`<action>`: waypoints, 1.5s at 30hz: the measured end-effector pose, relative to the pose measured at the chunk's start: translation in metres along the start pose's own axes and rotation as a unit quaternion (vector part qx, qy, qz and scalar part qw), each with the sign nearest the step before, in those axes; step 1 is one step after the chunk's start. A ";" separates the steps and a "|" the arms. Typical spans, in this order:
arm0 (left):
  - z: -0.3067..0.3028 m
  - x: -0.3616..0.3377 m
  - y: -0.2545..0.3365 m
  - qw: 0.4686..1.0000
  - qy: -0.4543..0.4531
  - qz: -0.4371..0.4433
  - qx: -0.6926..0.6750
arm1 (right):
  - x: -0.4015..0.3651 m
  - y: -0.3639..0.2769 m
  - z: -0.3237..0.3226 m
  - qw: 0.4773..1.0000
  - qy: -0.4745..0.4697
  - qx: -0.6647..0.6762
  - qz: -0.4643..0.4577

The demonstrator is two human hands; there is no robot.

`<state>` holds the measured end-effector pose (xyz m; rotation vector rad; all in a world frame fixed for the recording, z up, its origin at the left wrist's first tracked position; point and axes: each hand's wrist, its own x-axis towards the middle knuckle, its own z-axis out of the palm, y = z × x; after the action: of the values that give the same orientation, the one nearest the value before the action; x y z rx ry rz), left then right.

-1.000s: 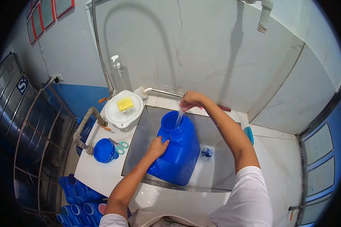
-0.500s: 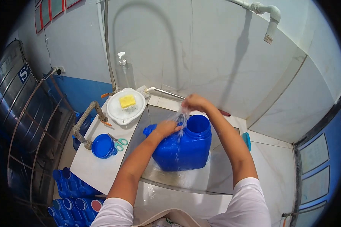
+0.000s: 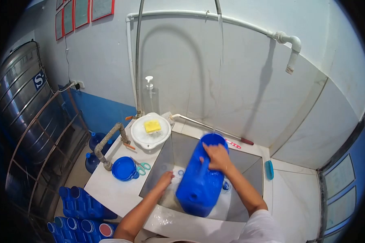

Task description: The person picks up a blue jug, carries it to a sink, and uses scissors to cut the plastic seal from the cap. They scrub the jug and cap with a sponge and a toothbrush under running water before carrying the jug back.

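A blue plastic jug (image 3: 196, 190) stands tilted in the sink (image 3: 241, 178), its wide round mouth towards the back wall. My right hand (image 3: 217, 157) is closed around the jug's handle, just below the mouth. From the hose end (image 3: 217, 7) above, a thin stream of water falls towards the mouth. To the left of the jug, my left hand (image 3: 163, 182) hangs over the sink with fingers loosely bent, apart from the jug, and no object shows in it. A small blue-and-clear item (image 3: 226, 186) lies in the sink by the jug's right side.
On the left counter are a white basin (image 3: 140, 139) with a yellow sponge (image 3: 152, 126), a blue tub (image 3: 124, 168), scissors (image 3: 142, 168) and rusty pipework (image 3: 105, 143). A red-handled rod (image 3: 247, 141) lies behind the sink. A teal brush (image 3: 269, 170) is right. Blue jugs (image 3: 79, 202) stand below left.
The jug has turned and tilted, its mouth now facing the back wall. My right hand has moved from the water onto the handle. My left hand has left the jug. The view has lifted.
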<state>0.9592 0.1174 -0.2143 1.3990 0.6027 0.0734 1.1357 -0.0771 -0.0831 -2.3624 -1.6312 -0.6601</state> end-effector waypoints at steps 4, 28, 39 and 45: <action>-0.056 0.011 -0.030 0.975 -0.059 -0.147 -0.154 | 0.108 -0.003 -0.116 0.989 0.148 0.022 0.001; -0.123 -0.188 0.053 0.902 0.031 -0.017 -0.430 | 0.174 -0.013 -0.169 0.959 -0.046 0.017 0.279; -0.112 -0.164 0.057 0.909 0.004 0.063 -0.413 | 0.155 0.011 -0.143 0.948 -0.060 0.062 0.308; -0.107 -0.184 0.175 0.964 0.053 0.236 -0.111 | -0.005 0.091 -0.051 0.878 0.183 0.277 0.344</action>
<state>0.8085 0.1754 0.0085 1.2986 0.3246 0.5833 1.2055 -0.1351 -0.0324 -2.0033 -0.6180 -0.3786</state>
